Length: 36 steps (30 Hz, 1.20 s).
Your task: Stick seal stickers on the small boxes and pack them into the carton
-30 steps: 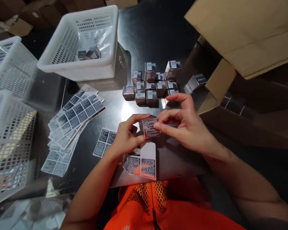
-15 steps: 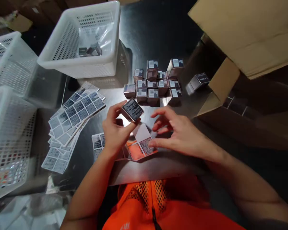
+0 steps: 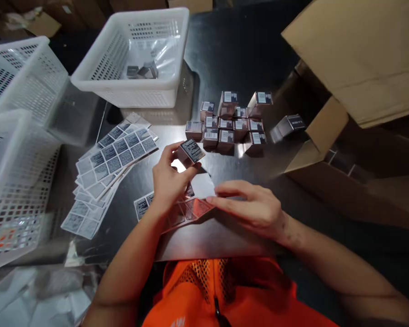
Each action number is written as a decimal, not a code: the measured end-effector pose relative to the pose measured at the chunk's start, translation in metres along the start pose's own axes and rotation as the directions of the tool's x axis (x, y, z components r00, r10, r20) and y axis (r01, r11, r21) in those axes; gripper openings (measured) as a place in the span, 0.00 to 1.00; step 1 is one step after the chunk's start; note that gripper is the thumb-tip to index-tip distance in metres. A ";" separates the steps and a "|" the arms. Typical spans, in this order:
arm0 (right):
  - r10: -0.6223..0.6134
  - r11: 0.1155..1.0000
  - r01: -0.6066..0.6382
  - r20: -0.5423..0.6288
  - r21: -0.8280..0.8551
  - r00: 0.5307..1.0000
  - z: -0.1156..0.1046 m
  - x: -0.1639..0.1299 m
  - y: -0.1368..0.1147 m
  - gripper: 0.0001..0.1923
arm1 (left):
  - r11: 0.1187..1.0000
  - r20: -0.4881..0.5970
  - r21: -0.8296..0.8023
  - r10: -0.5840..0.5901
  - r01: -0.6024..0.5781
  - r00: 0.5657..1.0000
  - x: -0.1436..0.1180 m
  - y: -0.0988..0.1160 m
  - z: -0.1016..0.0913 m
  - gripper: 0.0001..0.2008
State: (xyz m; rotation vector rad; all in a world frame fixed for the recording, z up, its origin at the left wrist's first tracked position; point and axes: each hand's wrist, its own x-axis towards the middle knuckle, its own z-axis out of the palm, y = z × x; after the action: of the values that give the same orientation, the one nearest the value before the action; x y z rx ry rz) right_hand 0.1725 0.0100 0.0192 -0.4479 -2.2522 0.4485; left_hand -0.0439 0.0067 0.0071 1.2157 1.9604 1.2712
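Note:
My left hand (image 3: 169, 179) grips a small shiny box (image 3: 191, 152), dark printed top facing up, between thumb and fingers. Below it on the steel table lies a sticker sheet (image 3: 179, 214) with dark square labels and a bare white patch. At the sheet's right end, my right hand (image 3: 250, 206) has thumb and forefinger closed on the edge; whether a single label is pinched there I cannot tell. Part of the sheet is hidden behind my left hand and wrist. Just beyond, several similar boxes (image 3: 226, 137) stand grouped, most with barcode labels on top.
Fanned sticker sheets (image 3: 117, 154) lie left. A white basket (image 3: 175, 84) holding a few boxes stands behind them, and more white baskets (image 3: 23, 181) line the left side. One box (image 3: 291, 126) lies near an open carton (image 3: 327, 122) at right.
My right hand's fingers, spread above the sheet before, have closed at its right edge. The sheet's right end has shifted. My left hand still holds the box, and the camera view has moved slightly.

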 end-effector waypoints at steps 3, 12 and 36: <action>-0.082 0.994 0.085 -0.050 0.074 0.995 -0.007 0.005 -0.004 0.09 | 0.997 0.001 -0.072 -0.001 0.001 1.000 0.002 -0.001 0.001 0.30; 0.670 0.562 -0.489 -0.022 0.667 0.742 -0.028 0.020 0.011 0.09 | 0.913 0.480 -0.338 -0.043 0.230 0.876 -0.019 0.009 0.015 0.32; 0.599 0.700 -0.358 -0.236 0.618 0.765 -0.006 0.017 0.006 0.47 | 0.969 0.374 -0.187 0.222 -0.161 0.901 -0.024 -0.001 0.021 0.29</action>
State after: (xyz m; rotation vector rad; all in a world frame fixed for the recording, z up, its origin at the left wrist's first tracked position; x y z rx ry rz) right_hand 0.1672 0.0241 0.0313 -0.7668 -1.4584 1.1232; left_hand -0.0167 -0.0053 -0.0043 1.4823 1.4591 1.1367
